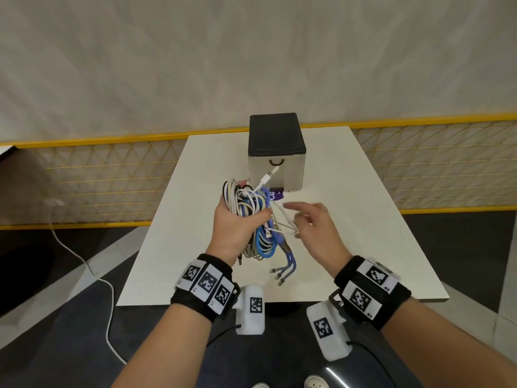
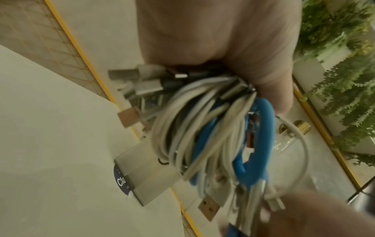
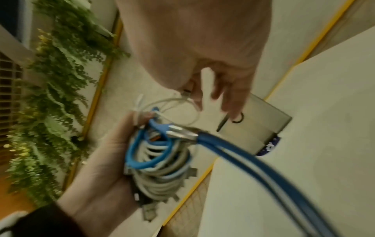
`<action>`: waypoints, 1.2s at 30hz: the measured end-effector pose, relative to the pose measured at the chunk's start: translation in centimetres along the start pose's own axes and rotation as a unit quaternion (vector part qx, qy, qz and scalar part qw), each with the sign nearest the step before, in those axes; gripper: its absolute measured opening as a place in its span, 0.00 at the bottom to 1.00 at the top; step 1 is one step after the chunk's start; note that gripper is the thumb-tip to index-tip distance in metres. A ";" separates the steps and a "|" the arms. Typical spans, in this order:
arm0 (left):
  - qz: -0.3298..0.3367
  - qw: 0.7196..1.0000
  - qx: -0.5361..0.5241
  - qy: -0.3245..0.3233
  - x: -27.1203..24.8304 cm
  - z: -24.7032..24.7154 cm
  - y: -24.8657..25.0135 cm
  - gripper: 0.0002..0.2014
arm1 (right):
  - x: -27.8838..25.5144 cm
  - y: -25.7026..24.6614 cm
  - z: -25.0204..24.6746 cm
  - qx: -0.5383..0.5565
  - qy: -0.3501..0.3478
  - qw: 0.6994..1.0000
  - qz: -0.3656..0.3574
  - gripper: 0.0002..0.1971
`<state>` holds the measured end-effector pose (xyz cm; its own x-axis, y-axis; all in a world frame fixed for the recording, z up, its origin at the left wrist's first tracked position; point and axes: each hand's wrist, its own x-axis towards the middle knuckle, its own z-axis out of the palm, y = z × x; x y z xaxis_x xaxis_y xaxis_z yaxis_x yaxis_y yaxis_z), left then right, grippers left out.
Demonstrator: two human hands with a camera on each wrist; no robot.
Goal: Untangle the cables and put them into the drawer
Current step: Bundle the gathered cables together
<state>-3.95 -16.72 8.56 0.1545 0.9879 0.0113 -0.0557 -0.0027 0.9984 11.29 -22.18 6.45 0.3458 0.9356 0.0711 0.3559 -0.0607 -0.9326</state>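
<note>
My left hand (image 1: 232,225) grips a tangled bundle of cables (image 1: 251,208), white, grey and blue, raised above the table in front of the drawer box. A blue multi-head cable (image 1: 282,256) dangles from it, its plugs near the table top. My right hand (image 1: 307,222), blurred, is just right of the bundle and pinches the end of a thin white cable (image 1: 288,222) that loops out of it. In the right wrist view that white cable (image 3: 174,102) runs from the bundle (image 3: 158,160) to my thumb. The small white drawer box (image 1: 275,169) with a black top stands shut, its black handle (image 1: 275,163) facing me.
The box stands mid-table on the white table (image 1: 349,219), with a purple labelled item (image 1: 275,196) at its base. A yellow mesh fence (image 1: 84,177) runs behind the table. A white cord (image 1: 84,261) trails on the floor at the left. Green plants (image 3: 50,80) show in the wrist views.
</note>
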 end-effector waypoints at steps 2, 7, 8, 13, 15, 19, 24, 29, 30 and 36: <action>0.008 1.000 -0.005 -0.009 -0.1 -0.4 0.3 0.26 | -0.1 0.9 -0.6 -0.087 -0.032 0.988 0.127 0.18; 0.011 0.999 -0.002 -0.031 -0.4 -0.2 0.9 0.26 | -2.0 1.2 0.1 0.043 -0.285 0.881 0.376 0.40; 0.007 0.999 -0.003 -0.033 -0.4 -0.1 0.9 0.26 | -2.0 1.4 0.5 0.106 -0.276 0.879 0.373 0.35; -0.021 0.998 0.021 -0.048 -0.3 -0.9 0.5 0.24 | -0.6 2.7 1.2 0.310 -0.040 0.914 0.258 0.19; -0.037 0.998 0.038 -0.041 -0.3 -1.3 0.0 0.23 | -0.3 2.2 0.4 0.339 0.028 0.920 0.193 0.23; -0.051 0.996 0.062 -0.033 0.0 -1.7 -0.9 0.21 | -0.2 0.9 -0.8 0.315 -0.005 0.940 0.133 0.16; -0.045 0.997 0.055 -0.012 0.2 -0.6 -1.4 0.20 | -1.7 -0.6 0.6 0.227 -0.103 0.961 0.115 0.18; -0.053 0.998 0.021 0.005 0.7 1.0 -1.7 0.21 | -2.3 -0.6 2.6 0.195 -0.134 0.971 0.041 0.16; -0.055 0.998 0.017 0.007 0.8 1.2 -1.8 0.22 | -2.1 -0.6 2.8 0.185 -0.135 0.973 0.028 0.15; -0.077 0.996 -0.040 0.015 0.9 2.2 -2.0 0.32 | 0.0 0.0 2.0 0.068 -0.118 0.991 -0.017 0.14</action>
<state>-1.54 -16.14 6.73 0.1370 0.9799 -0.1448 -0.1129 0.1607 0.9805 9.60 -21.47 5.72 0.1179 0.9925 0.0331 0.2388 0.0040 -0.9711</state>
